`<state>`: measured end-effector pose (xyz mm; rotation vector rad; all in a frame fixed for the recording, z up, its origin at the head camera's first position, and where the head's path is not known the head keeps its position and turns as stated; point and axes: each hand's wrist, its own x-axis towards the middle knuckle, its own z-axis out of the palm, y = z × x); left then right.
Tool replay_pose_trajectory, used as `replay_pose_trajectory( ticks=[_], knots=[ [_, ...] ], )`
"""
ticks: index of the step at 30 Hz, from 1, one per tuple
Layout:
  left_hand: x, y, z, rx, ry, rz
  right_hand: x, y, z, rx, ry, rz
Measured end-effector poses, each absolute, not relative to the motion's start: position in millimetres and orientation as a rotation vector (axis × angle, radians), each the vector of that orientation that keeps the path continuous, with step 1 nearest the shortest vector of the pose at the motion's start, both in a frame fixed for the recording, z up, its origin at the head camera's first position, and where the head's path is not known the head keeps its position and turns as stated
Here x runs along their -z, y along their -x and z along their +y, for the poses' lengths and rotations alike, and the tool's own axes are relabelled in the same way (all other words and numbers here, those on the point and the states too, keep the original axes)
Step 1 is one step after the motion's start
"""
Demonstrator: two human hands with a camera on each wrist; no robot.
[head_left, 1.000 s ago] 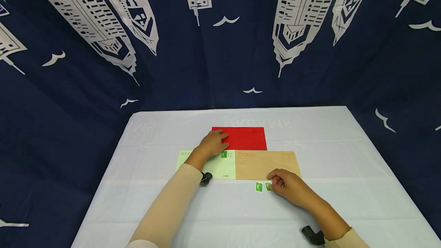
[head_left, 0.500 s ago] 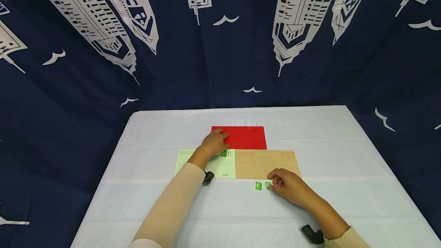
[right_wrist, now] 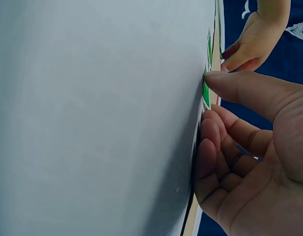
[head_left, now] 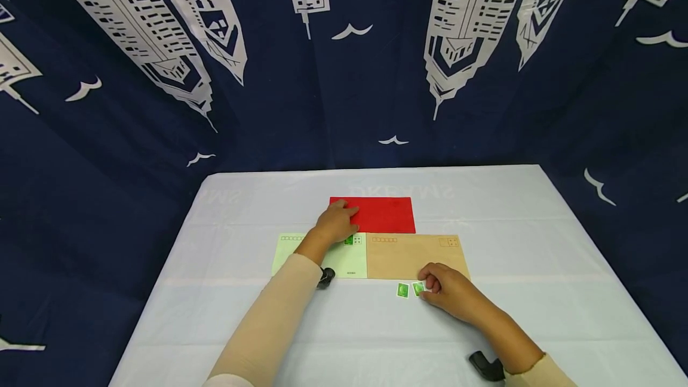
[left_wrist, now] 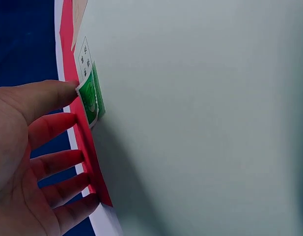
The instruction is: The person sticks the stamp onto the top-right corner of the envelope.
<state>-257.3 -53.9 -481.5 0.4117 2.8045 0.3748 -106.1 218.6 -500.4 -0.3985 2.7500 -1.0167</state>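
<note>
My left hand (head_left: 335, 223) lies spread with its fingertips on the left part of a red envelope (head_left: 386, 215). Its thumb reaches a green postage stamp (left_wrist: 89, 100) at the upper right corner of a pale green envelope (head_left: 352, 263), and one stamp edge stands up beside the thumb tip. My right hand (head_left: 450, 291) rests at the lower edge of a brown envelope (head_left: 408, 258). There the thumb touches the right edge of a loose green stamp (head_left: 418, 288); the index finger is apart from it, over the envelope, while the other fingers bend loosely underneath.
Another loose stamp (head_left: 402, 290) lies just left of the one at my right thumb. All three envelopes adjoin on a white table (head_left: 242, 315). Behind the table hangs a dark blue cloth (head_left: 371, 88) with white buildings and birds. Black wrist cameras (head_left: 487, 366) are worn at both wrists.
My left hand has shifted very slightly to the right on the envelopes. The right hand, stamps and envelopes stay in place.
</note>
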Motion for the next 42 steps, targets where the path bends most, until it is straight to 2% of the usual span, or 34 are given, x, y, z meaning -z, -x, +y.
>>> replay_pose_trajectory(
  ticks=[42],
  knots=[
    [480.0,256.8,-51.5,-0.332,-0.416,2.790,503.3,108.1,220.4,1.065,0.312,2.742]
  ],
)
